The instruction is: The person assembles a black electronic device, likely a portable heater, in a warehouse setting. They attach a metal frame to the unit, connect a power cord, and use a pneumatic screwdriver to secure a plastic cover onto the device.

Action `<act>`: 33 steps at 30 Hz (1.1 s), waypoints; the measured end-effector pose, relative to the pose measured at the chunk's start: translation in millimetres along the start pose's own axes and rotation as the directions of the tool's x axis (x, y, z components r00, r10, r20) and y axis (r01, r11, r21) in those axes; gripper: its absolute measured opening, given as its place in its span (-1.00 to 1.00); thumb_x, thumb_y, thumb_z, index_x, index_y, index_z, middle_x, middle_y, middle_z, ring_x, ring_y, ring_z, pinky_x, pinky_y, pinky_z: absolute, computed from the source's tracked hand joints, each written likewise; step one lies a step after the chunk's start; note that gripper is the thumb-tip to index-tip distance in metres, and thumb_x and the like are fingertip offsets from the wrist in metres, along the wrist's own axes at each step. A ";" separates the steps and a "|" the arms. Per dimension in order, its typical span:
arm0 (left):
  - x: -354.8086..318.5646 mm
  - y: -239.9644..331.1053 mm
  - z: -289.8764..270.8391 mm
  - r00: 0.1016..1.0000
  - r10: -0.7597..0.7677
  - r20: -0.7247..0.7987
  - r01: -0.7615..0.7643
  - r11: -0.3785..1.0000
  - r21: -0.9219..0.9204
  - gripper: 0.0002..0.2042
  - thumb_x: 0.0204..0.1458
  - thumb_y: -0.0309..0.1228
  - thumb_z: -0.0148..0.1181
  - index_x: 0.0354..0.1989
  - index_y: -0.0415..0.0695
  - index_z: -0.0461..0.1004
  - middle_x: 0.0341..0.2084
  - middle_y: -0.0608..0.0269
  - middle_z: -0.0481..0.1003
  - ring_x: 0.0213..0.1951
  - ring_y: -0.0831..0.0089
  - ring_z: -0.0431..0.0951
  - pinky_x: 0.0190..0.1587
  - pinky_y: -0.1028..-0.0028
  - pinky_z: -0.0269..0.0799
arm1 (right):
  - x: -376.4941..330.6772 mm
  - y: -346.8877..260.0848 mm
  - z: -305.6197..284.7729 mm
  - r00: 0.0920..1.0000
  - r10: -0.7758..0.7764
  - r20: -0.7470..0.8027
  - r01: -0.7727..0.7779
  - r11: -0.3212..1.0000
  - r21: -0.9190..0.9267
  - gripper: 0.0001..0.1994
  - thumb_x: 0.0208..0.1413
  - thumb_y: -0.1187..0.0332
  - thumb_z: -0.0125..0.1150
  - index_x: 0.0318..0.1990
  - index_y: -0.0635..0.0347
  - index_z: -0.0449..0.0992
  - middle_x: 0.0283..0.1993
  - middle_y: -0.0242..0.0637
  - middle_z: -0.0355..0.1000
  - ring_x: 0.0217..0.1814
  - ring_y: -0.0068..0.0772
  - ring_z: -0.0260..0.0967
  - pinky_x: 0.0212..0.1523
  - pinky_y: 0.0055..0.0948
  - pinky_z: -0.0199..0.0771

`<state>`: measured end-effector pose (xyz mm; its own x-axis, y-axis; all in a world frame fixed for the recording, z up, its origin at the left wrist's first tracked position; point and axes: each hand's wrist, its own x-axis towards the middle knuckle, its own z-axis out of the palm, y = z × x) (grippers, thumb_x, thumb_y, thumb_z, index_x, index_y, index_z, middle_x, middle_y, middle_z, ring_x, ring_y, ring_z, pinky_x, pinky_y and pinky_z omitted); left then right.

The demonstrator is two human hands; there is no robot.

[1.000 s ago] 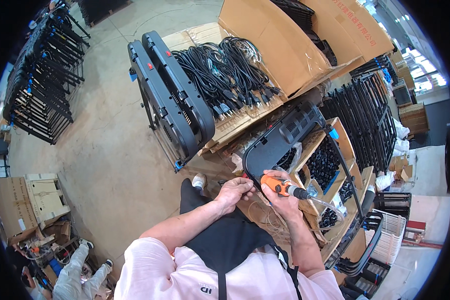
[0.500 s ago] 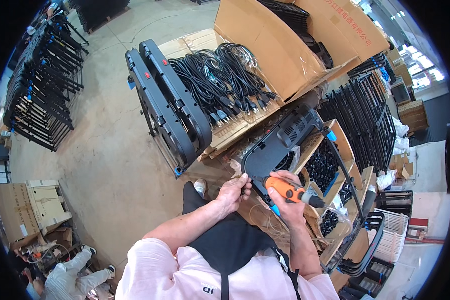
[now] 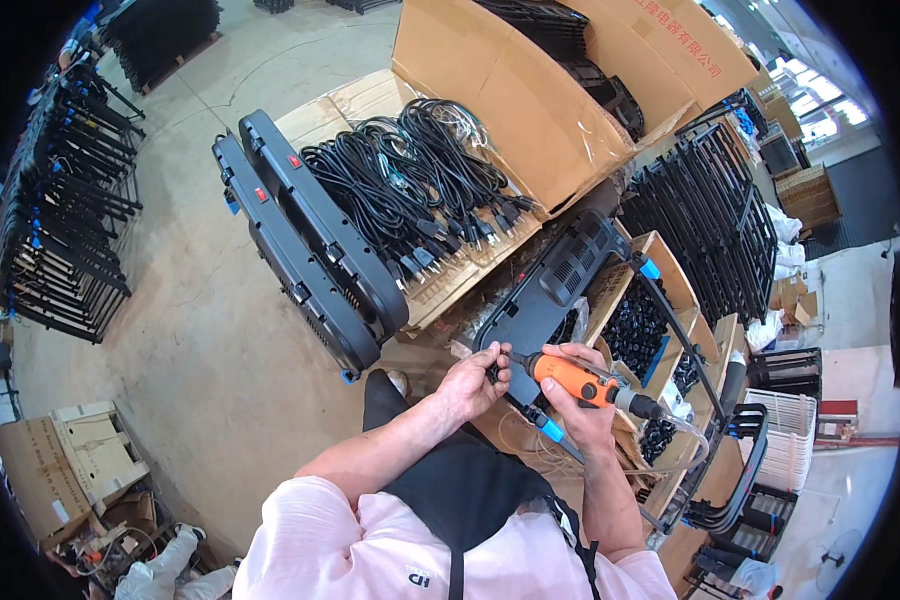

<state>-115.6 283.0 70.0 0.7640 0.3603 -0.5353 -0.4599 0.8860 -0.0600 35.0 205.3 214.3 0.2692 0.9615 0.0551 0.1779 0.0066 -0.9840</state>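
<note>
My right hand [image 3: 585, 415] is closed round an orange power screwdriver [image 3: 568, 378] with a clear hose at its back end. The tool's dark tip points left, at the fingertips of my left hand [image 3: 475, 383]. That hand is closed in a pinch near the tip; small dark bits show between its fingers, too small to name. Both hands are over the near end of a long black plastic housing [image 3: 535, 305] with a vented raised block at its far end. Whether the tip touches a screw is hidden by my fingers.
Two similar black housings [image 3: 310, 250] stand on edge to the left. Beside them, coiled black power cords [image 3: 410, 180] lie on cardboard, next to a large carton [image 3: 510, 90]. Bins of small black parts [image 3: 635, 335] are at right. Black frames [image 3: 705, 215] stack behind; another person [image 3: 165, 570] is lower left.
The view has shifted, so the housings and cords sit further left. The screwdriver's tip and my left fingertips are closer together. Both hands keep their hold.
</note>
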 end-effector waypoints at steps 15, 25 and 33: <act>1.2 11.4 -3.1 1.000 -0.026 0.004 0.021 0.875 0.483 -0.71 0.54 -0.26 -0.06 0.10 -0.14 0.55 -0.16 0.29 0.63 -0.26 0.50 0.59 -0.14 0.45 0.55 | 55.6 26.5 32.2 0.996 0.093 -0.014 -0.094 0.985 -0.142 -0.55 0.18 0.58 0.42 0.21 0.32 0.44 0.22 -0.07 0.55 0.28 -0.27 0.52 0.33 -0.27 0.54; -6.5 30.5 -3.8 1.000 -0.009 -0.029 0.021 0.884 0.466 -0.76 0.50 -0.28 0.06 0.10 -0.14 0.57 -0.24 0.35 0.62 -0.27 0.55 0.58 -0.20 0.50 0.53 | 68.1 23.2 36.5 0.990 0.131 0.047 -0.114 0.954 -0.277 -0.67 0.15 0.54 0.45 0.05 0.30 0.54 0.19 -0.02 0.59 0.18 -0.27 0.59 0.27 -0.27 0.58; -10.6 34.5 -6.9 0.999 -0.020 -0.045 0.035 0.927 0.373 -0.76 0.49 -0.31 0.07 0.12 -0.19 0.52 -0.21 0.29 0.64 -0.24 0.51 0.64 -0.15 0.48 0.61 | 68.4 36.1 33.5 0.994 0.099 0.051 -0.081 0.956 -0.282 -0.65 0.15 0.52 0.46 0.08 0.28 0.55 0.18 -0.06 0.60 0.18 -0.31 0.59 0.26 -0.30 0.59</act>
<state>-142.7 307.7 67.9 0.7517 0.3291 -0.5715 -0.2309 0.9431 0.2394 28.1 280.5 176.9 0.2365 0.9703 -0.0515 0.4148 -0.1487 -0.8977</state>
